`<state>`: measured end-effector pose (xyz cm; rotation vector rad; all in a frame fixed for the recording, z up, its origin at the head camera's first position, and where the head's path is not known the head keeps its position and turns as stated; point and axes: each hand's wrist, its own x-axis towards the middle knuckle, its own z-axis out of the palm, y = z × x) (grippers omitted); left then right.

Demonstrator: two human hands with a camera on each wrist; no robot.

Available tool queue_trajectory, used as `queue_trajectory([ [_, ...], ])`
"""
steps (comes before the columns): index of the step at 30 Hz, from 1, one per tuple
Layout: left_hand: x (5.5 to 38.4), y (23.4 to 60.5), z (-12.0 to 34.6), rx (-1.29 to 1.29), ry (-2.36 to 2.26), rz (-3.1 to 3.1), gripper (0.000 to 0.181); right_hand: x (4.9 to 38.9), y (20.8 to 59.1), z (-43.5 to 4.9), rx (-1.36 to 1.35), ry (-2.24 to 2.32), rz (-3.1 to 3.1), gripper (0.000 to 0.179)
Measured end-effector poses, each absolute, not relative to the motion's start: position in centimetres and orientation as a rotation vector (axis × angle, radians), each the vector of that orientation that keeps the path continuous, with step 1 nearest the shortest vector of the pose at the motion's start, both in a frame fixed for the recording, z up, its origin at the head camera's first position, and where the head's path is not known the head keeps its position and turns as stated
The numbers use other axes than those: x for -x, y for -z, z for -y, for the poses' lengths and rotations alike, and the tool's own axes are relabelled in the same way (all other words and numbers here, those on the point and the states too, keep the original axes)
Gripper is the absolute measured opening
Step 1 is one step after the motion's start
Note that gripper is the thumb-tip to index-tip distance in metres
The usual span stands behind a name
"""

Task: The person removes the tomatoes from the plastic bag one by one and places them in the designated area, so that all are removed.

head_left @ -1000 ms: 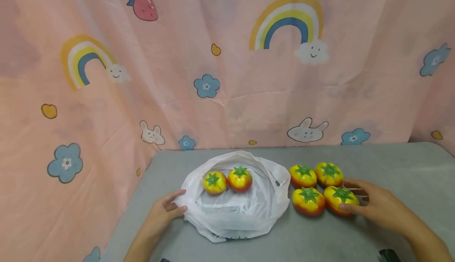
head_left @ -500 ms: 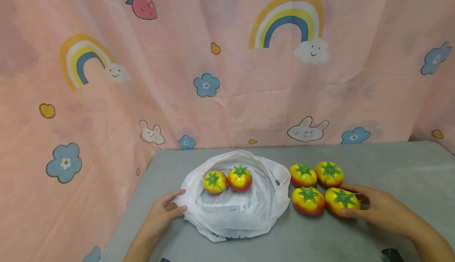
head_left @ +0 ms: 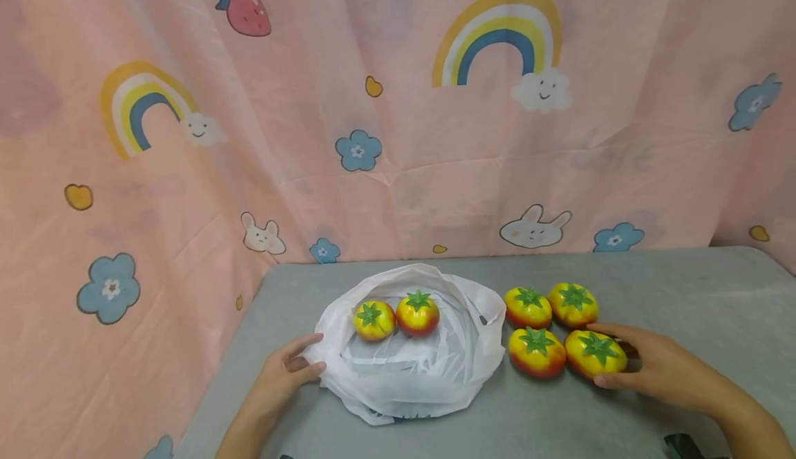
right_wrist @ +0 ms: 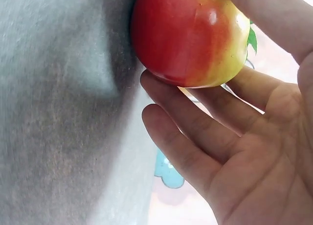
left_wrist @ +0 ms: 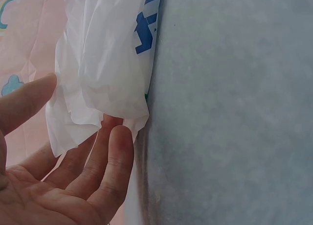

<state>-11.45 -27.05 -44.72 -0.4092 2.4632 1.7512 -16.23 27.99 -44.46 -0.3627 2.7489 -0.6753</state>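
An opened white plastic bag (head_left: 429,397) lies on the table with two yellow-red toy tomatoes, a left one (head_left: 374,321) and a right one (head_left: 418,314), inside. My left hand (head_left: 280,379) touches the bag's left edge, thumb and fingers apart; the left wrist view shows its fingers partly behind the plastic (left_wrist: 105,63). To the bag's right sit several more toy tomatoes with green star-shaped leaves. My right hand (head_left: 659,369) grips the nearest right toy tomato (head_left: 593,355), thumb on the near side and fingers on the far side. In the right wrist view that tomato's red side (right_wrist: 181,34) shows.
Beside the gripped one stand a front toy tomato (head_left: 537,354), a back left one (head_left: 527,308) and a back right one (head_left: 573,305), close together. The grey table (head_left: 528,417) meets a pink patterned curtain (head_left: 398,99) behind. A dark object (head_left: 683,445) shows at the bottom edge.
My right hand's fingers have drawn in closer around the front right toy tomato, which has shifted very slightly. The left hand and the bag stay in place.
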Motion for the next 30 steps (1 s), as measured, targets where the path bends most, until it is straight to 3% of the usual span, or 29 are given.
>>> queue_trajectory([
  [30, 11.4, 44.4, 27.0, 0.441, -1.7, -2.459, 0.06, 16.4, 41.0, -28.1, 0.322, 0.64, -2.88, 0.09],
])
